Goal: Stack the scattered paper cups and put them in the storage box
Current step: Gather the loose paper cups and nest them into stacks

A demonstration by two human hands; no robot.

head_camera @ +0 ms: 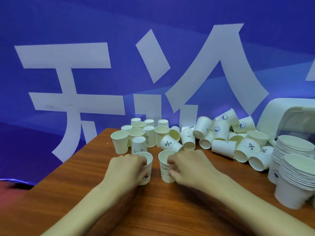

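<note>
Two upright white paper cups stand side by side near the middle of the wooden table point(85, 193). My left hand point(126, 169) grips the left cup point(148, 174), fingers curled over its rim. My right hand point(189, 167) holds the right cup point(165, 172), which has a small drawing on it, with fingers inside the rim and thumb on the wall. Behind them several loose cups point(221, 132) stand or lie on their sides. Two tall stacks of cups point(296, 178) rise at the right edge. The white storage box point(279, 113) sits at the far right, partly cut off.
A blue banner with large white characters point(85, 74) hangs right behind the table. The table's left edge runs diagonally from the back corner point(107, 130) toward me. Bare wood lies between my forearms and in front of me.
</note>
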